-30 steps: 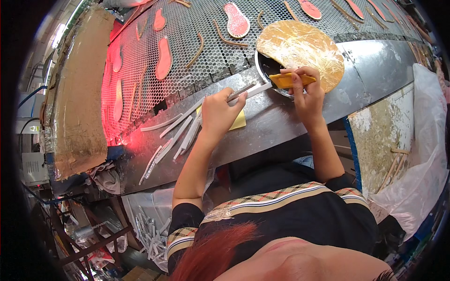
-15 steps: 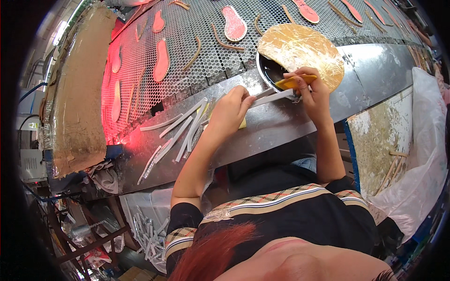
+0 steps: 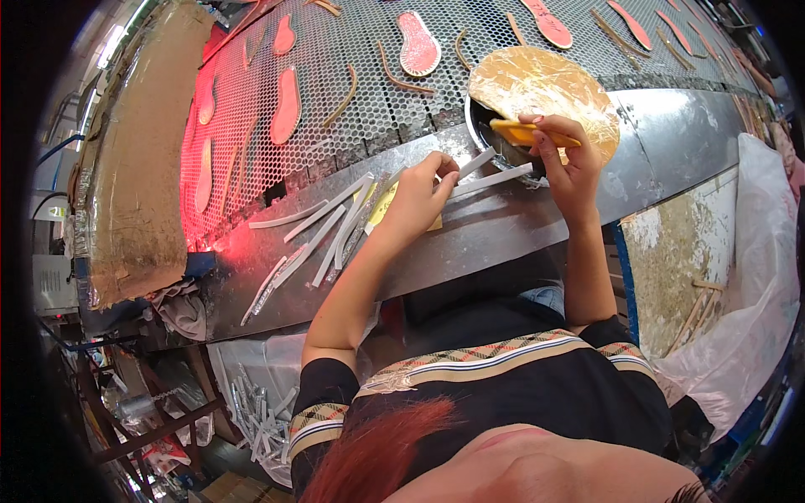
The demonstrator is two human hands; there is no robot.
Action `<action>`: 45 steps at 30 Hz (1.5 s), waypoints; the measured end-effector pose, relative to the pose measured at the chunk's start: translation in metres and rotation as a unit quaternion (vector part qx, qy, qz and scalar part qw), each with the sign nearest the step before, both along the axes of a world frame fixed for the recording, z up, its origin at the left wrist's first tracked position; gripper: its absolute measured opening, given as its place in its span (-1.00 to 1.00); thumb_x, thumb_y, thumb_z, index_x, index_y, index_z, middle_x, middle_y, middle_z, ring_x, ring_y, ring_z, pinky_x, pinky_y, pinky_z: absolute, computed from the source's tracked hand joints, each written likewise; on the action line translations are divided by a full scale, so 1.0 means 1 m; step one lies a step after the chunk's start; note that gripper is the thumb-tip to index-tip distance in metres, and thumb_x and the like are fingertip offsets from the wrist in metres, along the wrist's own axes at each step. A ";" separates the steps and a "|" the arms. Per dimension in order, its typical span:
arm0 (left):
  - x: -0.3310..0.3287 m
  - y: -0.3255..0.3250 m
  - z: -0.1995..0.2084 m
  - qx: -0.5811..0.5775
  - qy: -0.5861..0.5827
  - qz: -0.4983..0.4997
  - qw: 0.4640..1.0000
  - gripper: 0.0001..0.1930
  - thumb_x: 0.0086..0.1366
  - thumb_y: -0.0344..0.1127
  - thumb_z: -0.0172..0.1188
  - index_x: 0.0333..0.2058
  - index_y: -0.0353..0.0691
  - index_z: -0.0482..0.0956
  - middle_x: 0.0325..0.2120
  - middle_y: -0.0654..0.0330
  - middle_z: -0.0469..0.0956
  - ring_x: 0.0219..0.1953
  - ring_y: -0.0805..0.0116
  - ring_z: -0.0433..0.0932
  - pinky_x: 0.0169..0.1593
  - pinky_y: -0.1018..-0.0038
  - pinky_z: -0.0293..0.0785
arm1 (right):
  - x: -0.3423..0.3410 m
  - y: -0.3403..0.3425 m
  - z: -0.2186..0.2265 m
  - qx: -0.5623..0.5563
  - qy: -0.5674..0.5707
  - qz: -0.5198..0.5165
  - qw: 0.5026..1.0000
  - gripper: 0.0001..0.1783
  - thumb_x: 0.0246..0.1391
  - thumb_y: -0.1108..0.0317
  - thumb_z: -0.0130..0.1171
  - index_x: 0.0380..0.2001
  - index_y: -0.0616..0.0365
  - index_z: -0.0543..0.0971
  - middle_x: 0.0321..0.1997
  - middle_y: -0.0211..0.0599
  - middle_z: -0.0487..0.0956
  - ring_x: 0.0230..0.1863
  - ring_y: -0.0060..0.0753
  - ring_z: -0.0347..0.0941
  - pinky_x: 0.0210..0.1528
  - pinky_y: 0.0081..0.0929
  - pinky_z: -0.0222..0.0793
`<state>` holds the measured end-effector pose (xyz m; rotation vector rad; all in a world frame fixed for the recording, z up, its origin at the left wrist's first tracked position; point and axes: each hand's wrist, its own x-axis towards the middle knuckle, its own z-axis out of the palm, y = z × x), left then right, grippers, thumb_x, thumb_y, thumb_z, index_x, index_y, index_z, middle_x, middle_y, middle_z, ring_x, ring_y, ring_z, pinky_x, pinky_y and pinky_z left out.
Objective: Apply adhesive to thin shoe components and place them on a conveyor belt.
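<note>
My left hand [image 3: 422, 198] is closed in a pinch on the near ends of two pale grey-white strips [image 3: 495, 180], which fan out toward a round bowl. My right hand [image 3: 572, 166] grips a flat yellow-handled tool [image 3: 524, 132] over the bowl's opening; its working end is hidden. Dark contents show inside the metal bowl [image 3: 475, 134], partly covered by a round, tan lid [image 3: 545, 84] wrapped in clear film. More loose pale strips [image 3: 323, 226] lie beside my left forearm. A yellow paper [image 3: 384, 205] sits partly under my left hand.
Pink insoles [image 3: 418, 44] and thin curved strips [image 3: 342, 99] lie on a mesh conveyor [image 3: 470, 84] beyond the metal ledge [image 3: 478, 226]. A cardboard sheet [image 3: 138, 159] stands at left. Below it, a clear bag [image 3: 260, 411] holds cut strips; white plastic [image 3: 738, 335] hangs at right.
My right hand has moved slightly right, away from the strips, and the yellow-handled tool is now more level over the bowl. My left hand keeps its pinch. The conveyor's insoles have shifted slightly in view.
</note>
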<state>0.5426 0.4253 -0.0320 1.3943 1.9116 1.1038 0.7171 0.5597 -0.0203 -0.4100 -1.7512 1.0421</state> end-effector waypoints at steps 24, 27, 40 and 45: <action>0.004 -0.022 0.045 -0.058 0.031 0.034 0.997 -0.79 0.26 -0.32 0.06 -0.19 -0.32 0.40 -0.44 -0.02 0.53 -0.38 0.10 0.56 -0.27 0.34 0.43 | 0.020 0.021 -0.014 -0.039 -0.085 -0.064 0.994 -0.87 0.21 0.49 -0.01 -0.17 0.19 0.44 -0.15 -0.22 0.58 -0.29 -0.58 0.47 -0.31 -0.70 0.37; -0.007 -0.033 0.061 -0.017 0.095 0.050 0.994 -0.63 0.26 -0.25 0.08 -0.04 -0.29 0.26 -0.26 -0.14 0.49 -0.23 -0.06 0.52 -0.16 0.22 0.38 | 0.023 0.020 -0.019 -0.095 0.008 -0.027 0.995 -0.87 0.22 0.46 -0.02 -0.17 0.18 0.43 -0.14 -0.21 0.57 -0.33 -0.63 0.43 -0.36 -0.73 0.34; -0.235 -0.009 0.115 0.111 0.623 0.318 0.706 -0.46 0.16 -0.23 0.12 0.11 -0.26 0.26 0.01 0.02 0.41 0.25 0.01 0.14 0.21 -0.25 -0.15 | 0.018 0.010 -0.029 -0.127 0.008 0.023 0.992 -0.88 0.21 0.48 0.00 -0.19 0.22 0.44 -0.16 -0.19 0.57 -0.33 -0.65 0.42 -0.36 -0.73 0.35; -0.106 -0.038 0.064 -0.123 0.515 0.063 0.846 -0.69 0.16 -0.25 0.11 -0.15 -0.28 0.48 -0.18 0.04 0.50 -0.02 0.05 0.42 0.06 0.03 0.24 | 0.023 0.012 -0.028 -0.134 0.016 0.015 0.991 -0.88 0.20 0.50 0.00 -0.19 0.23 0.45 -0.16 -0.21 0.58 -0.33 -0.67 0.41 -0.37 -0.74 0.33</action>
